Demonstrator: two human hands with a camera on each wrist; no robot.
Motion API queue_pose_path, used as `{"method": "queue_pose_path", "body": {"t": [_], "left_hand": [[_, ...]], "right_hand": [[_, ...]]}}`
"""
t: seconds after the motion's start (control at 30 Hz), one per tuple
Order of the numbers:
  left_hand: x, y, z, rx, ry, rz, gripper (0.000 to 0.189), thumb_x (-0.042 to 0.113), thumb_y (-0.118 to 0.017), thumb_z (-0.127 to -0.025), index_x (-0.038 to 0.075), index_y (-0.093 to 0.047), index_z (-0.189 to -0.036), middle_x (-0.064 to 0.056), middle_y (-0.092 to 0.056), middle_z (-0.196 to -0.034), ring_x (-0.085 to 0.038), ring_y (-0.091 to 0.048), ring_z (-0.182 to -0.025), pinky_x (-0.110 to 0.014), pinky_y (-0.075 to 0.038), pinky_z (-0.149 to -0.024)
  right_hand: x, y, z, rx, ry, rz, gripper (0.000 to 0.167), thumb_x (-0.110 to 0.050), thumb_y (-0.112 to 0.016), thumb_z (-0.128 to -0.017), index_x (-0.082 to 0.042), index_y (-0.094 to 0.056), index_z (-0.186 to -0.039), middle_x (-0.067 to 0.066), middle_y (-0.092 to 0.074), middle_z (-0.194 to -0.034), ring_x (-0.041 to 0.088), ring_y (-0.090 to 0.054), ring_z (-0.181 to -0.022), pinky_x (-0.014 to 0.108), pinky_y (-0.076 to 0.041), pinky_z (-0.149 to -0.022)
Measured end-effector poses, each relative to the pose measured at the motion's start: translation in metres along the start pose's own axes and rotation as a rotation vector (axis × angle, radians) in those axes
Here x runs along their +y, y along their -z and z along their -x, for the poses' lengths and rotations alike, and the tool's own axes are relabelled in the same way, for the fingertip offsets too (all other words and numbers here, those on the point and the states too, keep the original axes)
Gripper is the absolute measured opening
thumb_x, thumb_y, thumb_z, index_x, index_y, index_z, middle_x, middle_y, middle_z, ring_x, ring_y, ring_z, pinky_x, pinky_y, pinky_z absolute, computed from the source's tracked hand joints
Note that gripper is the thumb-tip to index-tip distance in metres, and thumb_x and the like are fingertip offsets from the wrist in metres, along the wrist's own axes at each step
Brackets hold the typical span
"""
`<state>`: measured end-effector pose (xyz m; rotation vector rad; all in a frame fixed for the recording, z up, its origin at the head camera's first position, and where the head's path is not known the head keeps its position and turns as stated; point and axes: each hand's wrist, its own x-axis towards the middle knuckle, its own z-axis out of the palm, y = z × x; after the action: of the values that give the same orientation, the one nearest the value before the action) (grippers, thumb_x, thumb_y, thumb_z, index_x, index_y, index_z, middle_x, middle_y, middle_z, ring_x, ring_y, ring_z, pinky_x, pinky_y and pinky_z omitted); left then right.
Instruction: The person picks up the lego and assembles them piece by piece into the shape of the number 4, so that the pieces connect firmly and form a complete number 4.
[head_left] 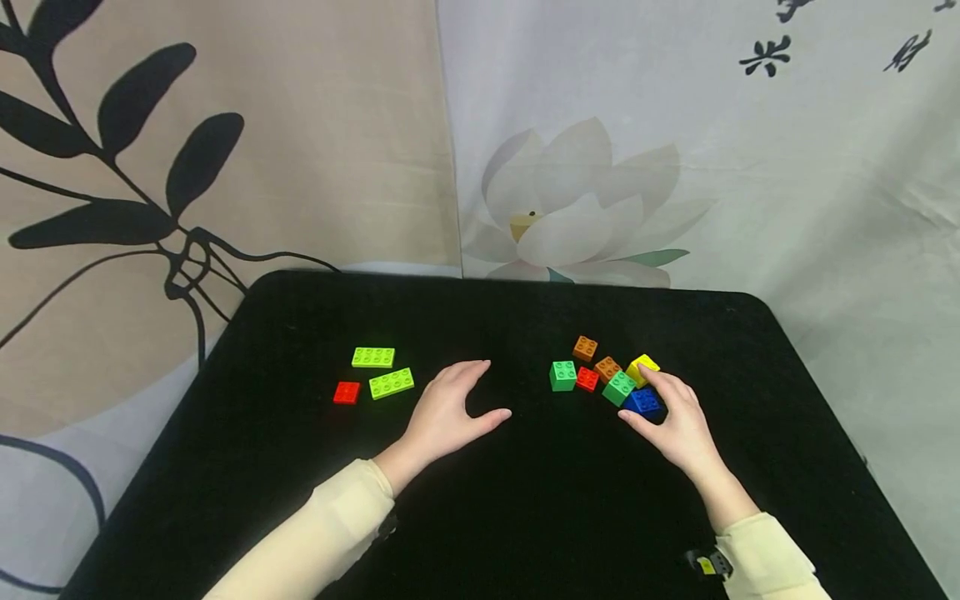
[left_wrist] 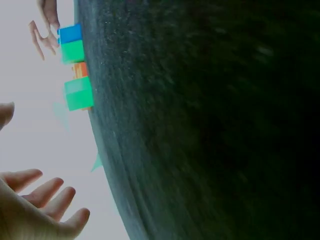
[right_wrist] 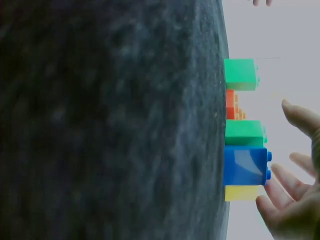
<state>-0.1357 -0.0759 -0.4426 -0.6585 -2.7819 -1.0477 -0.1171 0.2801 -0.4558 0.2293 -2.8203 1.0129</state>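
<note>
My right hand [head_left: 677,417] hovers over the right-hand cluster of toy bricks, thumb and fingers spread apart. Between them, in the head view, lies a blue brick [head_left: 643,403], and the fingertips overlap the yellow brick [head_left: 641,367]. The right wrist view has these fingers beside the studs of the blue brick, with nothing gripped. A green brick [head_left: 618,388] sits against the blue one. My left hand [head_left: 450,410] is held over the table between the two brick groups, thumb and fingers apart and holding nothing.
On the left of the black table [head_left: 495,517] lie two long lime bricks [head_left: 373,357] and a red brick [head_left: 347,392]. The right cluster also has another green brick [head_left: 562,376], a small red brick [head_left: 587,379] and two orange bricks [head_left: 585,348]. Printed cloth [head_left: 337,150] hangs behind.
</note>
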Motion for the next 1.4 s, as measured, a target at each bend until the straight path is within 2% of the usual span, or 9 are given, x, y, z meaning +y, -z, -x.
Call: {"method": "queue_pose_path", "body": {"t": [0.2, 0.37, 0.47, 0.53, 0.6, 0.87, 1.1, 1.4], "left_hand": [[0.004, -0.010, -0.013, -0.015, 0.021, 0.060, 0.070, 0.042, -0.078, -0.084, 0.009, -0.054, -0.141, -0.011, -0.055, -0.140, -0.028, -0.050, -0.130, -0.047, -0.042, -0.107], [0.009, -0.018, -0.022, -0.023, 0.025, 0.116, 0.069, 0.040, -0.079, -0.083, 0.010, -0.055, -0.140, -0.011, -0.056, -0.139, -0.028, -0.051, -0.129, -0.047, -0.043, -0.106], [0.012, -0.024, -0.026, -0.036, 0.045, 0.157, 0.068, 0.038, -0.080, -0.083, 0.010, -0.055, -0.140, -0.011, -0.056, -0.139, -0.028, -0.051, -0.128, -0.047, -0.043, -0.105], [0.013, -0.028, -0.029, -0.046, 0.057, 0.180, 0.068, 0.038, -0.079, -0.084, 0.010, -0.055, -0.141, -0.011, -0.055, -0.140, -0.028, -0.051, -0.128, -0.047, -0.043, -0.105], [0.014, -0.032, -0.032, -0.055, 0.065, 0.199, 0.068, 0.037, -0.079, -0.084, 0.009, -0.054, -0.141, -0.010, -0.055, -0.140, -0.028, -0.051, -0.129, -0.047, -0.043, -0.106], [0.013, -0.042, -0.039, -0.078, 0.072, 0.228, 0.069, 0.035, -0.080, -0.084, 0.007, -0.053, -0.142, -0.008, -0.055, -0.142, -0.026, -0.051, -0.130, -0.044, -0.043, -0.106], [0.015, -0.048, -0.048, -0.096, 0.066, 0.279, 0.068, 0.033, -0.080, -0.084, 0.006, -0.053, -0.141, -0.007, -0.057, -0.140, -0.023, -0.055, -0.124, -0.040, -0.045, -0.104], [0.018, -0.060, -0.059, -0.127, 0.083, 0.275, 0.069, 0.032, -0.081, -0.084, 0.007, -0.053, -0.142, -0.007, -0.056, -0.140, -0.021, -0.056, -0.123, -0.038, -0.046, -0.103]], "right_hand": [[0.012, 0.005, 0.001, -0.015, 0.001, -0.044, 0.067, -0.023, -0.078, -0.087, 0.001, -0.046, -0.141, 0.024, -0.048, -0.133, 0.042, -0.047, -0.120, 0.062, -0.042, -0.098], [0.021, 0.009, 0.002, -0.061, -0.020, -0.093, 0.065, -0.021, -0.077, -0.088, 0.001, -0.047, -0.141, 0.022, -0.049, -0.132, 0.038, -0.051, -0.118, 0.056, -0.045, -0.099], [0.026, 0.011, 0.002, -0.102, -0.036, -0.141, 0.063, -0.021, -0.076, -0.090, 0.001, -0.046, -0.141, 0.021, -0.049, -0.134, 0.037, -0.050, -0.120, 0.037, -0.046, -0.101], [0.028, 0.013, 0.002, -0.130, -0.047, -0.183, 0.063, -0.021, -0.075, -0.091, 0.000, -0.045, -0.143, 0.022, -0.049, -0.135, 0.037, -0.050, -0.121, 0.022, -0.044, -0.098], [0.030, 0.014, 0.002, -0.159, -0.054, -0.222, 0.064, -0.019, -0.073, -0.091, 0.001, -0.043, -0.144, 0.022, -0.048, -0.136, 0.037, -0.049, -0.123, 0.013, -0.040, -0.095], [0.037, 0.015, -0.001, -0.237, -0.059, -0.293, 0.059, -0.017, -0.070, -0.094, 0.001, -0.043, -0.143, 0.023, -0.048, -0.138, 0.035, -0.048, -0.123, 0.012, -0.040, -0.095], [0.039, 0.018, -0.002, -0.256, -0.094, -0.334, 0.057, -0.019, -0.069, -0.095, 0.000, -0.043, -0.143, 0.023, -0.048, -0.138, 0.036, -0.047, -0.125, 0.013, -0.039, -0.095], [0.043, 0.013, -0.005, -0.251, -0.096, -0.344, 0.053, -0.017, -0.067, -0.096, 0.002, -0.045, -0.140, 0.024, -0.049, -0.136, 0.038, -0.048, -0.124, 0.010, -0.037, -0.094]]}}
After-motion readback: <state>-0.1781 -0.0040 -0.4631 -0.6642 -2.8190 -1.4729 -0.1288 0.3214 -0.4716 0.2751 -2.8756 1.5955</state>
